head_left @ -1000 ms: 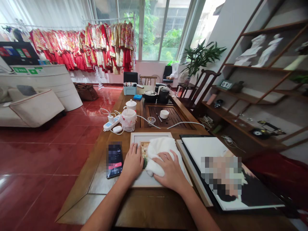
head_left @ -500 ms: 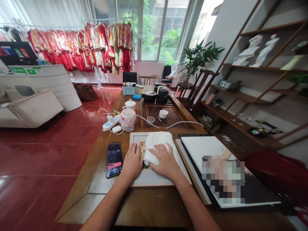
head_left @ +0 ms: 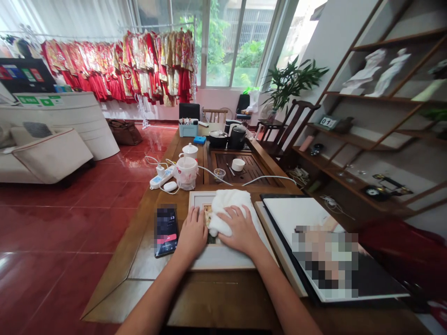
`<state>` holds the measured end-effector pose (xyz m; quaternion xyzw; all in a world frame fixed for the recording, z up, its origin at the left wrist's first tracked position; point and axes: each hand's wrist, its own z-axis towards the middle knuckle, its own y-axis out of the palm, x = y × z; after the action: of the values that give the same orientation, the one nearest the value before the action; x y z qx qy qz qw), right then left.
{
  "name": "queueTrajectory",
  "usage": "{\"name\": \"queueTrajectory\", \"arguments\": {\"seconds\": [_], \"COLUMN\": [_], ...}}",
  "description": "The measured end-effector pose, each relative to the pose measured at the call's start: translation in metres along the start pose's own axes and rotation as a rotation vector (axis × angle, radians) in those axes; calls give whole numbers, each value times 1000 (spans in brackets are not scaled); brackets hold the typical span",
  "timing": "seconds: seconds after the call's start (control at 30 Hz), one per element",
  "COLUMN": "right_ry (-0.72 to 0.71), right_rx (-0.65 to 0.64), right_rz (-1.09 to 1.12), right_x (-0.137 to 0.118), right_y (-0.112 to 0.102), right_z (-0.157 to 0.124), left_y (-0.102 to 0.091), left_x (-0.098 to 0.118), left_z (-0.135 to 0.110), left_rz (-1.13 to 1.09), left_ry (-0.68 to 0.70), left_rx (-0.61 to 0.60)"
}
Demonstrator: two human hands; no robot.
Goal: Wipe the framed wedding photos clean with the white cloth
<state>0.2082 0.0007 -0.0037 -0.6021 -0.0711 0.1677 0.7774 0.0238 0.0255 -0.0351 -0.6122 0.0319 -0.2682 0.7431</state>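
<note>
A white-framed picture [head_left: 223,263] lies flat on the wooden table [head_left: 209,302] in front of me. My left hand [head_left: 192,235] rests flat on the frame's left side, fingers stretched out. My right hand [head_left: 240,230] presses a white cloth [head_left: 228,204] down on the picture's glass, fingers spread over the cloth. The cloth covers most of the picture's upper part. A phone [head_left: 165,230] with a lit screen lies just left of the frame.
A large black-backed photo print [head_left: 307,218] lies to the right of the frame. Farther back stand a teapot [head_left: 186,172], a power strip [head_left: 162,177] with white cables, a tea tray [head_left: 244,170] and kettles [head_left: 237,137]. Shelves line the right wall.
My right hand has slid the cloth away from me, up the picture, between one second ago and now. The left hand has stayed on the frame's left side.
</note>
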Motion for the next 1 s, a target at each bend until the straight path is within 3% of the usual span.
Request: {"name": "queueTrajectory", "arguments": {"seconds": [0.13,0.37,0.7,1.0], "right_ry": [-5,-77,-86,-172], "right_rx": [5,-27,8,-34], "right_rz": [13,45,1,-32], "right_x": [-2,-4,2,-2], "right_y": [0,0,3,-9], "right_z": [-2,-35,-15,-43], "left_y": [1,0,-1,-1], "left_x": [0,1,0,0], "left_z": [-1,0,1,1], "left_rz": [6,8,8,-3], "left_ry": [0,-7,-4,-5], "left_rx": [5,6,0,-4]}}
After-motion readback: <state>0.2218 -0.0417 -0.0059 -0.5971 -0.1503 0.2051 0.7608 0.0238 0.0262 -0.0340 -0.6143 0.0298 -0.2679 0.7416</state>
